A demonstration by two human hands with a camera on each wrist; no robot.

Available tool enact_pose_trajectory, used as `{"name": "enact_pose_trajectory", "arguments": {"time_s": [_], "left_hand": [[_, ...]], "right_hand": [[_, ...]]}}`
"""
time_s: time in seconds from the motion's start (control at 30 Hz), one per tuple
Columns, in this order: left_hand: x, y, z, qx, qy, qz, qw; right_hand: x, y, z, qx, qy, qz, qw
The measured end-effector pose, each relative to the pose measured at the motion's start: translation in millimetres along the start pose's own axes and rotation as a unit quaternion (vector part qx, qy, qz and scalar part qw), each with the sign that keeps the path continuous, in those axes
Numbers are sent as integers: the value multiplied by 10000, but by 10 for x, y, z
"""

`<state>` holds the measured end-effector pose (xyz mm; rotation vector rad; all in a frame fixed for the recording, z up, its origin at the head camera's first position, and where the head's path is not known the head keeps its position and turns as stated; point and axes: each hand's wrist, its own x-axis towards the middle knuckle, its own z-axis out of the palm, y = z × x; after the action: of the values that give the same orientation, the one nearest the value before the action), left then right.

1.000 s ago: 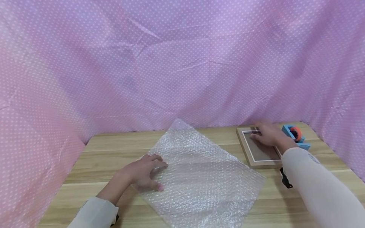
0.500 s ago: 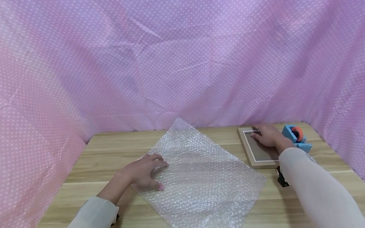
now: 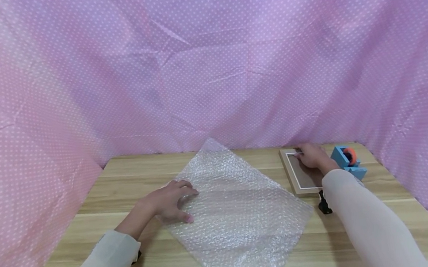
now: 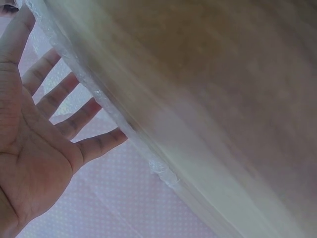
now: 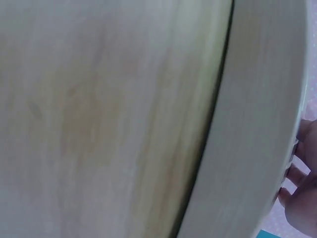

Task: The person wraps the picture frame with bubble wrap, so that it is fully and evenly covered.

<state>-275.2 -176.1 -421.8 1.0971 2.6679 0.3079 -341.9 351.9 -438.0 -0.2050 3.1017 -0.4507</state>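
Observation:
A sheet of bubble wrap (image 3: 240,219) lies turned like a diamond on the wooden table. My left hand (image 3: 169,201) rests on its left corner with fingers spread; the left wrist view shows the fingertips (image 4: 115,135) along the sheet's edge. To the right lies a wooden picture frame (image 3: 308,177) with a brown panel inside a white inner border. At its far right part, my right hand (image 3: 313,156) grips the far border between thumb and fingers. The right wrist view has the curled fingers (image 5: 296,174) at the top of the frame's side, partly cut off.
Just right of the frame stands a blue tape dispenser (image 3: 341,156) with an orange roll (image 3: 350,156). A pink dotted curtain (image 3: 205,63) hangs behind and beside the wooden table (image 3: 124,184).
My right hand has settled from a blurred motion over the frame to a grip on its far border, its forearm shifting slightly left. The left hand stays put on the bubble wrap.

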Motion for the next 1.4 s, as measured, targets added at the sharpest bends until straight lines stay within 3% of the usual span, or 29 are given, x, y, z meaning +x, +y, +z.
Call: {"name": "enact_pose_trajectory", "arguments": {"time_s": [0.37, 0.63, 0.83, 1.13, 1.4], "left_hand": [[15, 6, -6, -71, -18, -11, 10000], [5, -6, -2, -19, 11, -61, 10000], [-3, -1, -1, -55, 21, -26, 10000], [-8, 2, -6, -75, 21, -77, 9999], [-2, 3, 19, -128, -2, -63, 9999]], "right_hand": [[-33, 10, -30, 161, -74, 244, 9995], [1, -16, -150, -57, 95, 11, 9999], [-53, -84, -347, -262, -32, -102, 9996], [-135, -129, -603, 23, 259, -872, 9959], [-247, -150, -797, 148, 554, -1313, 9897]]}}
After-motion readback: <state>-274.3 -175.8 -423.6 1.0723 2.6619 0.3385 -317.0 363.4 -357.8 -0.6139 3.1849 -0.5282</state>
